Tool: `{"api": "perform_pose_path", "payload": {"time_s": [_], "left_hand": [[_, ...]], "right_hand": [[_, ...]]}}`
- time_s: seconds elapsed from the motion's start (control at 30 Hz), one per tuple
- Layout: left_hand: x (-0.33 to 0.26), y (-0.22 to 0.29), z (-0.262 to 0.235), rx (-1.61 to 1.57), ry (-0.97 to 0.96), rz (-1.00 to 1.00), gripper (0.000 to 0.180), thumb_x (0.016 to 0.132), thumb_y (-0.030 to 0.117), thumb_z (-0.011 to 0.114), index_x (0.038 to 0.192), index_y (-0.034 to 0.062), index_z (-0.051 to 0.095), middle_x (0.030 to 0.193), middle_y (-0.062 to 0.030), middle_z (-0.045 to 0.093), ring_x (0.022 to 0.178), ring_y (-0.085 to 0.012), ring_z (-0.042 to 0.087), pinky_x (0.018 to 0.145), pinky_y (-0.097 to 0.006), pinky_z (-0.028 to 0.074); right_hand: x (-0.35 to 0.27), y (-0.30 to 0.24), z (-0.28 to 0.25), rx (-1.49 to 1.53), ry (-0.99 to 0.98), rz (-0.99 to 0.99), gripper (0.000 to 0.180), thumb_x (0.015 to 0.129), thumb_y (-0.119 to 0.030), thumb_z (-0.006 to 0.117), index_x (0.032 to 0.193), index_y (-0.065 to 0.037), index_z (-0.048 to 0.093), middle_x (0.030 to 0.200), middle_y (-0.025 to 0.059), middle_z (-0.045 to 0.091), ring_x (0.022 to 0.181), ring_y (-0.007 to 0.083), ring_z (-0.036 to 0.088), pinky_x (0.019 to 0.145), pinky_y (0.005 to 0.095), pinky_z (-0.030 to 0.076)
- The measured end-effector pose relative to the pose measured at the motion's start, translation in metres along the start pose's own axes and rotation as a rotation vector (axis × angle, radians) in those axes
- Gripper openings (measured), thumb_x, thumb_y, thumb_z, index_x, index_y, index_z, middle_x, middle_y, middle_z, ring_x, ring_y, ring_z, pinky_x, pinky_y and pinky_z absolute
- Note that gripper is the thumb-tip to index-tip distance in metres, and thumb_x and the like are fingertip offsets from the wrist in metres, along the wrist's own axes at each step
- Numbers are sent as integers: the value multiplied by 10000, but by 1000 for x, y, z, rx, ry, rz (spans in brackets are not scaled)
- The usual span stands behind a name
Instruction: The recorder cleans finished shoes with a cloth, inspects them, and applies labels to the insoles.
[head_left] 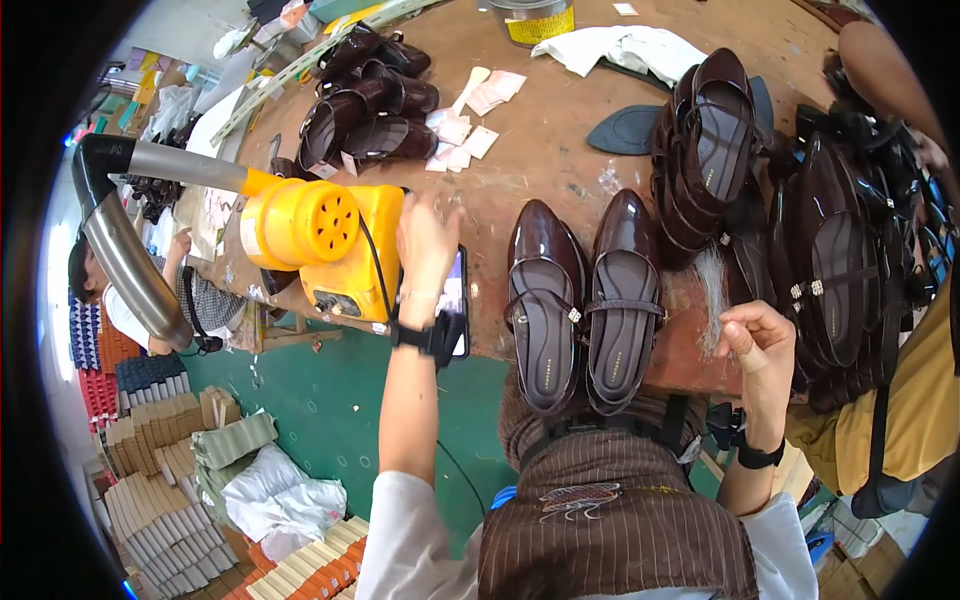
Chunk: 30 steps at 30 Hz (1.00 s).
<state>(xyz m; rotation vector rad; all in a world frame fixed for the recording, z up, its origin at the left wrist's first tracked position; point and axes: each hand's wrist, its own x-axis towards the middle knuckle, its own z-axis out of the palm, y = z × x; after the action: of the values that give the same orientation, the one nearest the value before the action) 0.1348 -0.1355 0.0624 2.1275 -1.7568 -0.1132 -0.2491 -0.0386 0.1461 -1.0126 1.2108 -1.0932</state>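
Note:
My left hand (pixel 428 245) is beside the yellow hot-air blower (pixel 345 240), above a phone (pixel 456 305) at the table edge. Its fingers look apart and slightly smeared, with nothing seen in them. At the right, my right hand (pixel 758 345) has its thumb and fingers pressed together. Their tips are by a tuft of fine pale threads (pixel 712 290); whether they grip a strand is unclear. Between my hands, a pair of glossy dark brown strapped shoes, the left shoe (pixel 546 305) and the right shoe (pixel 623 300), rests with toes pointing away, heels at the near edge.
More brown shoes (pixel 375 100) are heaped at the far left, near small paper packets (pixel 480 140). Stacked shoes (pixel 710 150) and further shoes (pixel 835 250) crowd the right. The blower's bent metal pipe (pixel 140 260) juts left. Another person's arm (pixel 885 85) enters at right.

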Motion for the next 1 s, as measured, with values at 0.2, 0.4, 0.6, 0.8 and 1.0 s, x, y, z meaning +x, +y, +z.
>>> {"api": "perform_pose_path", "payload": {"time_s": [0.2, 0.4, 0.6, 0.8, 1.0], "left_hand": [[72, 23, 50, 65, -45, 92, 558, 804, 283, 723, 1295, 80, 552, 1356, -222, 460, 1166, -394, 503, 935, -468, 464], [97, 15, 83, 143, -3, 141, 659, 864, 415, 630, 1400, 74, 452, 1469, -328, 279, 1373, -446, 276, 1120, -479, 278], [66, 39, 59, 20, -308, 228, 591, 870, 272, 612, 1397, 56, 455, 1420, -373, 314, 1319, -490, 339, 1082, -469, 347], [4, 47, 17, -277, -410, 82, 503, 836, 56, 605, 1332, 69, 522, 1402, -374, 352, 1263, -478, 427, 1021, -502, 407], [-44, 37, -34, -18, 6, -40, 691, 771, 183, 749, 1368, 24, 440, 1264, -267, 504, 1155, -438, 491, 981, -468, 416]], "right_hand": [[-1, 2, 4, -63, 53, 36, 115, 873, -75, 685, 933, 23, 693, 787, 39, 658, 643, 73, 575, 604, 208, 453], [5, 0, 11, -54, 30, 53, 112, 874, -69, 686, 935, 24, 693, 827, 38, 676, 662, 74, 582, 616, 208, 456], [18, 5, 7, -67, 53, 72, 101, 872, -60, 685, 935, 18, 698, 821, 32, 676, 674, 65, 584, 628, 197, 464], [23, 1, 23, -75, -29, 99, 104, 877, -61, 678, 936, 22, 698, 770, 19, 663, 678, 55, 580, 633, 193, 464], [17, 0, 12, -105, 17, 69, 101, 874, -67, 679, 914, 24, 694, 780, 16, 663, 691, 58, 578, 644, 203, 455]]}}
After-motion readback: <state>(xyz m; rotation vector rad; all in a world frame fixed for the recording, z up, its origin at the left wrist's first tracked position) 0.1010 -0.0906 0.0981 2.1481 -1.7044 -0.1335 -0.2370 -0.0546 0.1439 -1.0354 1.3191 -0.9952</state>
